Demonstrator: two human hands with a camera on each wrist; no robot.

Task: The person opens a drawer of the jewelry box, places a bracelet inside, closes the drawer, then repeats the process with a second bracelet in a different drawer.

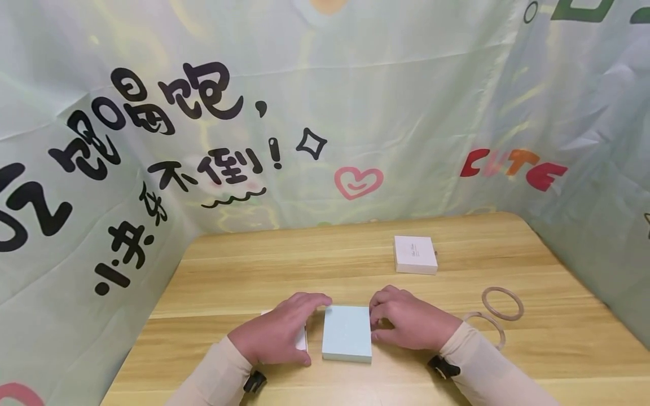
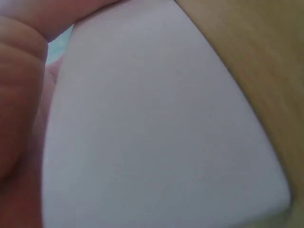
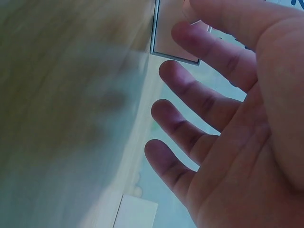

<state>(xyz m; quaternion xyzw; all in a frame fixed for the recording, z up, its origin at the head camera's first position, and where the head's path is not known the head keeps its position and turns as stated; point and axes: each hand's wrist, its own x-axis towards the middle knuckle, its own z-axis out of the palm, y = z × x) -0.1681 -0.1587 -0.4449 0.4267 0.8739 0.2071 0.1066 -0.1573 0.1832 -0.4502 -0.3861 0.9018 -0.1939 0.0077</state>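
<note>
Two rings [image 1: 520,308] toward the table's [image 1: 254,265] right edge, three boxes: pale box [image 1: 415,254] toward the far edge, blue box [image 1: 347,332] nearer us, white box [image 1: 302,340] under the left hand [image 1: 280,328], grip impossible to tell! Right hand [image 1: 413,318] loose beside the blue, grasping nothing. Left wrist view bares the white face, mostly hidden in the head view.

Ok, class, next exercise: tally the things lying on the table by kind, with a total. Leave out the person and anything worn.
Flat boxes: 3 (light blue box, pale box at the back, white box partly hidden by the left hand)
Rings: 2 (farther ring, nearer ring)
Total: 5
</note>
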